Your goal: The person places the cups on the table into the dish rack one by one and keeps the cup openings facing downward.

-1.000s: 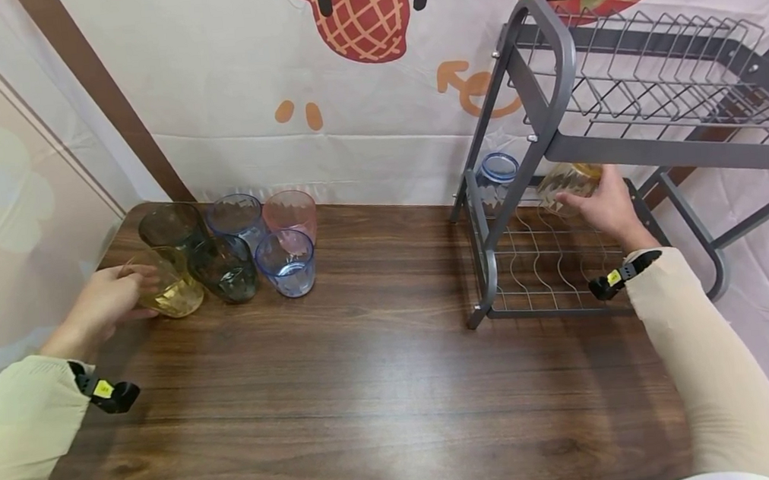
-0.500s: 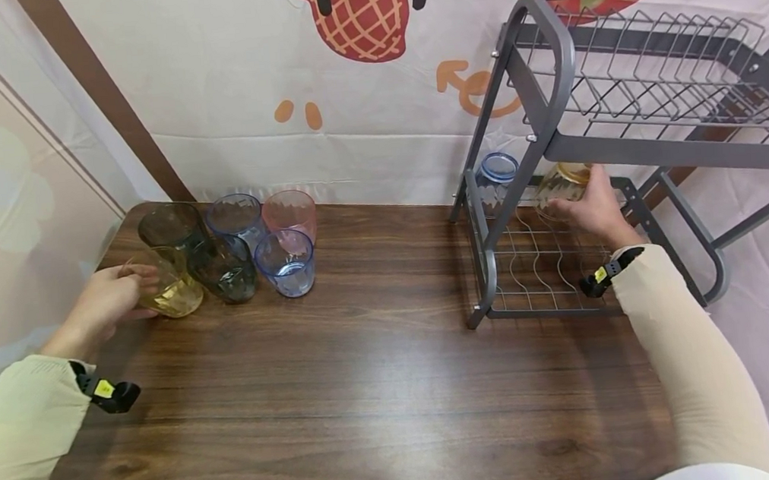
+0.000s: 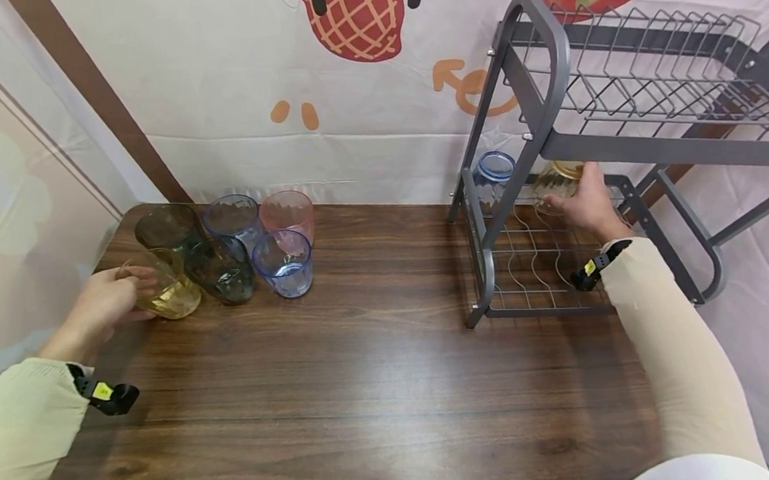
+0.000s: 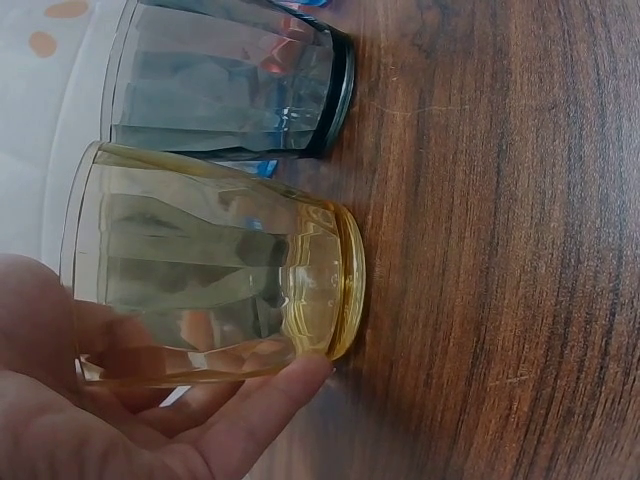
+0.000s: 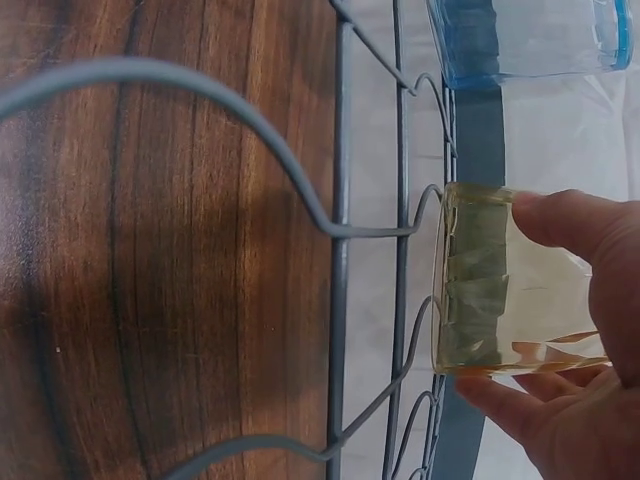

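Yellow glass [image 4: 215, 265] gripped at left, upturned yellow glass [image 5: 480, 280] gripped at rack [image 3: 665, 148]

Near the left edge of the table [image 3: 370, 394], the yellow glass is stood upright on its base. It is held at its outer side by the left hand [image 3: 104, 299], with thumb and fingers parted by about the glass's width; some fingers are seen only through its wall.

Near the back edge of the rack's lower shelf, the upturned yellow glass is held rim down by the right hand [image 3: 587, 203]. It is clasped between the thumb on one side and the fingers on the other, opened only as wide as the glass. Whether its weight is borne by the wires cannot be told. At that shelf's back left corner, a blue glass [image 3: 494, 173] is also set base up.

Toward the table's back left corner, two rows are formed. Just beside the yellow glass, a dark glass [image 3: 226, 277] is placed, followed by a pale blue glass [image 3: 287, 267]. Along the back edge are lined a smoky glass [image 3: 163, 225], a blue-rimmed glass [image 3: 231, 215] and a pink glass [image 3: 289, 210].
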`<state>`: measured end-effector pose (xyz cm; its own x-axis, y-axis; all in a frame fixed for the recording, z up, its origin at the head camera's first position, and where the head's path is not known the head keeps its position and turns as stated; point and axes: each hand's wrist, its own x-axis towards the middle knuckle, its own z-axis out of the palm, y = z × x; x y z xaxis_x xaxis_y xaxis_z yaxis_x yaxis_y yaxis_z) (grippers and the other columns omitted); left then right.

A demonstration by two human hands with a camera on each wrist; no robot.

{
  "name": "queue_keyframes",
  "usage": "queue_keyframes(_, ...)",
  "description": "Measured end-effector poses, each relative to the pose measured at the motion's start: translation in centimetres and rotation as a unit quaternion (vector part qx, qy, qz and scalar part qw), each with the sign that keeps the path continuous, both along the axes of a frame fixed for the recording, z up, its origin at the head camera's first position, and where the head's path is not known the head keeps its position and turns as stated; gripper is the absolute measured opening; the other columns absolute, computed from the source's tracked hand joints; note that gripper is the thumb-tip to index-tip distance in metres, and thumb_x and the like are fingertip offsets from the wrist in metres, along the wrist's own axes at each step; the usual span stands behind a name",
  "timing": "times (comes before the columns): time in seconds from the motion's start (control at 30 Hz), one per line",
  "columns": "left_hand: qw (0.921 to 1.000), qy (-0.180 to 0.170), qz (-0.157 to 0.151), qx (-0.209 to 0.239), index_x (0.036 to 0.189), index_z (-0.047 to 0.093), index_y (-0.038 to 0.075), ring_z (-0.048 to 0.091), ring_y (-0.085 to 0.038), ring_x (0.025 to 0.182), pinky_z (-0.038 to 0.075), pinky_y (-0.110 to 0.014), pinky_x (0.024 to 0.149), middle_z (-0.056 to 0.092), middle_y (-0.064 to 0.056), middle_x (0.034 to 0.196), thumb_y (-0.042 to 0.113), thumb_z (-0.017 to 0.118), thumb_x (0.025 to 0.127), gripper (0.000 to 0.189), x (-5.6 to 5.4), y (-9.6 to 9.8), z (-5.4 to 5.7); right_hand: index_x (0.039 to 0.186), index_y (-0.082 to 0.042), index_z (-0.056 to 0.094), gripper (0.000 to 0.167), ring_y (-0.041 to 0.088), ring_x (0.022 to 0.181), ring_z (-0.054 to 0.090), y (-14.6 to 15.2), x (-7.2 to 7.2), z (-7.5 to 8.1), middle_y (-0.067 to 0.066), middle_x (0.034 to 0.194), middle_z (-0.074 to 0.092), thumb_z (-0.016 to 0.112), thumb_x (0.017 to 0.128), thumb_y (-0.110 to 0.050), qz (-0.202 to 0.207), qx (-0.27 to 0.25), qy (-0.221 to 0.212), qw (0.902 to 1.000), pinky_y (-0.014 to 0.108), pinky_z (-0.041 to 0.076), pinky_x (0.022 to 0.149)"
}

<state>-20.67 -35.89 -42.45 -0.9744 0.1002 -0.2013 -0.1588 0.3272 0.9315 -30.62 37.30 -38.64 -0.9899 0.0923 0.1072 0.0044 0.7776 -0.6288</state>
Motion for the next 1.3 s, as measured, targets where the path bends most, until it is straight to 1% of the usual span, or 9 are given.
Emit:
queue_keyframes(0.03,1.0,0.001,0.001,0.008,0.106,0.062,0.02,0.055,0.009,0.085,0.06,-0.025,0.065,0.056,0.035,0.098,-0.005,0.03,0.096,0.042,0.0,-0.1,-0.1,0.155,0.0,0.01,0.09,0.05,0.136,0.036,-0.1,-0.1,0.0,0.033,0.148,0.026,0.073,0.093,-0.013,0.0,-0.002,0.0,1.0,0.061,0.033,0.115)
queue_keyframes(0.1,1.0,-0.002,0.003,0.008,0.106,0.061,0.021,0.055,0.009,0.085,0.06,-0.025,0.065,0.055,0.036,0.098,-0.005,0.03,0.096,0.041,0.0,-0.2,-0.1,0.155,0.0,0.009,0.089,0.05,0.136,0.036,-0.2,-0.2,0.0,0.033,0.148,0.027,0.072,0.093,-0.013,-0.001,-0.004,-0.001,1.0,0.06,0.033,0.116)
queue_keyframes(0.17,0.9998,-0.004,0.003,-0.018,0.117,0.06,0.003,0.054,0.011,0.085,0.061,-0.026,0.067,0.053,0.037,0.098,-0.003,0.03,0.097,0.036,0.0,-0.1,-0.1,0.155,0.0,0.009,0.089,0.049,0.136,0.037,-0.2,-0.1,0.0,0.033,0.148,0.027,0.072,0.093,-0.012,-0.002,-0.008,-0.001,1.0,0.06,0.033,0.116)
queue_keyframes(0.23,0.9983,-0.015,0.007,-0.056,0.132,0.047,-0.014,0.052,0.011,0.087,0.062,-0.027,0.07,0.063,0.019,0.109,-0.002,0.028,0.097,0.042,-0.1,0.1,0.0,0.156,-0.001,0.008,0.09,0.049,0.136,0.036,-0.2,-0.1,-0.1,0.033,0.149,0.028,0.072,0.093,-0.011,0.001,-0.007,0.001,1.0,0.06,0.032,0.117)
queue_keyframes(0.3,0.9959,-0.024,0.008,-0.087,0.14,0.034,-0.022,0.049,0.01,0.089,0.062,-0.028,0.072,0.061,-0.007,0.126,-0.002,0.027,0.096,0.049,0.0,0.3,0.2,0.156,-0.002,0.007,0.091,0.049,0.137,0.036,-0.2,-0.1,-0.1,0.032,0.149,0.028,0.072,0.093,-0.011,0.002,-0.009,0.005,0.9999,0.06,0.032,0.117)
queue_keyframes(0.4,0.9926,-0.032,0.01,-0.117,0.145,0.029,-0.022,0.046,0.009,0.092,0.063,-0.028,0.075,0.032,-0.038,0.148,-0.003,0.027,0.094,0.055,0.1,0.7,0.4,0.157,-0.003,0.005,0.093,0.05,0.137,0.036,-0.1,-0.1,-0.3,0.032,0.149,0.028,0.072,0.093,-0.011,0.005,-0.004,0.008,0.9999,0.06,0.031,0.117)
queue_keyframes(1.0,0.9913,-0.034,0.014,-0.127,0.146,0.028,-0.021,0.046,0.008,0.092,0.063,-0.029,0.076,0.031,-0.038,0.149,-0.004,0.026,0.094,0.055,0.2,1.0,0.6,0.157,-0.004,0.0,0.098,0.05,0.137,0.035,-0.2,-0.3,-0.6,0.033,0.148,0.028,0.073,0.093,-0.018,0.01,0.026,0.014,0.9995,0.062,0.031,0.116)
queue_keyframes(1.2,0.9901,-0.041,0.014,-0.134,0.147,0.027,-0.021,0.053,-0.024,0.111,0.062,-0.028,0.076,0.03,-0.04,0.151,-0.004,0.026,0.094,0.056,0.1,1.0,0.8,0.158,-0.007,-0.007,0.103,0.051,0.138,0.034,-0.1,-0.2,-0.6,0.034,0.15,0.027,0.073,0.093,-0.018,0.01,0.022,0.015,0.9996,0.063,0.03,0.116)
queue_keyframes(1.3,0.9902,-0.041,0.015,-0.133,0.147,0.027,-0.021,0.054,-0.02,0.108,0.063,-0.029,0.076,0.031,-0.04,0.151,-0.004,0.026,0.093,0.056,0.1,1.0,0.7,0.157,-0.007,-0.006,0.103,0.051,0.138,0.035,-0.2,-0.1,-0.6,0.035,0.149,0.028,0.073,0.092,-0.017,0.011,0.019,0.012,0.9997,0.063,0.031,0.116)
